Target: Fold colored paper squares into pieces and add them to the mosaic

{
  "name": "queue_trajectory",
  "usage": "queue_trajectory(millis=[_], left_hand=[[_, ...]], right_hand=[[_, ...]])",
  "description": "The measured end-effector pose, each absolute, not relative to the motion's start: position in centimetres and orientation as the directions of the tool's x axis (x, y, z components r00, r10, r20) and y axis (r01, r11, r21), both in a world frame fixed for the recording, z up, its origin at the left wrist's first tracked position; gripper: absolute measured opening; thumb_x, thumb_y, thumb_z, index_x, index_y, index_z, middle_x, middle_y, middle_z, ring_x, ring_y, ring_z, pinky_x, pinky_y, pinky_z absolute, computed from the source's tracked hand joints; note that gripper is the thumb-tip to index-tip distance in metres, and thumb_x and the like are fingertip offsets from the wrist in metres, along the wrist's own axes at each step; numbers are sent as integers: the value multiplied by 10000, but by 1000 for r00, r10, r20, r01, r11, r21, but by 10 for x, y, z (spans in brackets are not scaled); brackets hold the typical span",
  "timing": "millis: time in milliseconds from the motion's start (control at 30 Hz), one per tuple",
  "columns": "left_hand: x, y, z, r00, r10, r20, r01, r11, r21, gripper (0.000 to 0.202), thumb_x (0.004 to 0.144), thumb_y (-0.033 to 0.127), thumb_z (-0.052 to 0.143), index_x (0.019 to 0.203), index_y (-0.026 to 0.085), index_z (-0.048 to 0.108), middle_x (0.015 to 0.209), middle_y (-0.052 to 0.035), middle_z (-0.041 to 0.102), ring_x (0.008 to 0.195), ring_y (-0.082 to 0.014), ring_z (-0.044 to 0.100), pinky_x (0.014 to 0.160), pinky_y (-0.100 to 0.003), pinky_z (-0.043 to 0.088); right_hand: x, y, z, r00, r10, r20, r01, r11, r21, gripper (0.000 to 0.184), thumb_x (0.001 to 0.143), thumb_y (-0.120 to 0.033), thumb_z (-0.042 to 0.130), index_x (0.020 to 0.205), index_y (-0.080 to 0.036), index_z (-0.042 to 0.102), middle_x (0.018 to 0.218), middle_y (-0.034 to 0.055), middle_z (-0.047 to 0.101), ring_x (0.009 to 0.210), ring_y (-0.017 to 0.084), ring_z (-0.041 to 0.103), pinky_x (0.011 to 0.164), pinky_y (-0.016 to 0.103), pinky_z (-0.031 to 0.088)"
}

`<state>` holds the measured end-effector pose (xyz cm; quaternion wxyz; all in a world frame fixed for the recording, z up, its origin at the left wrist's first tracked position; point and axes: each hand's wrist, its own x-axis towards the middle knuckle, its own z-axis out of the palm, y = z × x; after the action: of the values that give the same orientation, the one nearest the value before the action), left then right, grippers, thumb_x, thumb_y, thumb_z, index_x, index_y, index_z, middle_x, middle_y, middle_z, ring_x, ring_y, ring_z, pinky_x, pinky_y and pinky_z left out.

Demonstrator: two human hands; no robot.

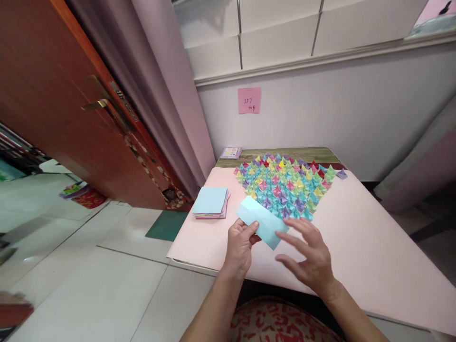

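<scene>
A light blue sheet of origami paper, folded into a rectangle, is held tilted above the near part of the table. My left hand pinches its lower left edge, thumb on top and fingers underneath. At the sheet's right end is my right hand, its fingers spread; the fingertips are close to the paper, and whether they touch it I cannot tell. Just beyond the sheet lie many small folded paper pieces in several colours. To the left sits a stack of square paper with a light blue sheet on top.
Pink paper covers most of the table. One purple folded piece lies apart at the right. A small pack of cards or paper rests at the back left corner. A wooden door stands at the left.
</scene>
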<state>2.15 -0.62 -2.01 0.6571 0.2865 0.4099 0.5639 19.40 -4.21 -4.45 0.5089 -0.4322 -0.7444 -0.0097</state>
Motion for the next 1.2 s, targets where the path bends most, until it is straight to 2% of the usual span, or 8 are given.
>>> queue_trajectory(millis=[133, 300, 400, 500, 633, 800, 1000, 1200], left_hand=[[21, -5, -25, -13, 972, -235, -546, 190, 816, 381, 629, 283, 837, 945, 122, 698, 903, -89, 750, 731, -190, 694, 665, -306, 563], [32, -9, -29, 15, 980, -200, -523, 178, 834, 368, 651, 292, 835, 945, 113, 703, 863, -88, 745, 716, -174, 678, 676, -308, 568], [34, -10, -31, 31, 979, -204, -513, 191, 837, 390, 644, 308, 846, 946, 106, 703, 876, -95, 745, 706, -171, 671, 662, -310, 573], [31, -9, -37, 95, 968, -233, -480, 250, 841, 432, 617, 298, 862, 956, 89, 697, 881, -119, 749, 696, -198, 683, 633, -333, 579], [27, -6, -41, 45, 961, -274, -518, 257, 816, 424, 598, 274, 863, 940, 96, 686, 885, -114, 750, 704, -209, 692, 619, -334, 580], [26, -4, -36, 33, 958, -284, -533, 257, 806, 401, 586, 267, 866, 912, 115, 687, 912, -102, 745, 722, -200, 685, 608, -318, 576], [30, -8, -32, 79, 952, -296, -525, 292, 799, 382, 616, 334, 857, 890, 117, 703, 844, -83, 735, 687, -179, 670, 615, -307, 573], [32, -12, -26, 135, 979, -150, -493, 198, 847, 383, 685, 323, 829, 977, 111, 700, 928, -98, 741, 818, -204, 694, 744, -337, 590]], right_hand=[[204, -33, -42, 171, 917, 359, 289, 302, -909, 403, 924, -460, 546, 1268, -260, 609, 1335, 117, 599, 1228, 301, 565, 998, 484, 485], [193, -20, -48, 77, 996, -45, -25, -43, -999, 451, 793, -539, 693, 1040, -162, 680, 917, 102, 720, 795, 229, 676, 622, 319, 565], [185, -17, -54, 102, 994, -37, -14, -36, -999, 389, 750, -524, 739, 855, -152, 689, 752, 47, 665, 619, 155, 588, 492, 251, 481], [184, -18, -58, 89, 996, 3, -1, 3, -1000, 380, 791, -503, 706, 948, -157, 686, 770, 41, 661, 618, 152, 583, 490, 253, 485], [193, -22, -61, 14, 969, 246, 143, 241, -960, 427, 916, -371, 570, 1317, -227, 551, 945, 59, 694, 774, 188, 658, 678, 331, 568], [202, -23, -62, -80, 837, 541, 427, 519, -740, 276, 891, -205, 559, 1105, -294, 709, 1118, 64, 692, 1031, 237, 654, 897, 397, 530], [198, -18, -59, 41, 871, 489, 399, 434, -807, 85, 803, -313, 700, 838, -265, 762, 977, 65, 722, 895, 239, 684, 769, 367, 568], [186, -24, -55, 198, 932, 305, 228, 258, -939, 196, 799, -404, 723, 781, -210, 699, 796, 44, 670, 745, 196, 640, 613, 289, 554]])
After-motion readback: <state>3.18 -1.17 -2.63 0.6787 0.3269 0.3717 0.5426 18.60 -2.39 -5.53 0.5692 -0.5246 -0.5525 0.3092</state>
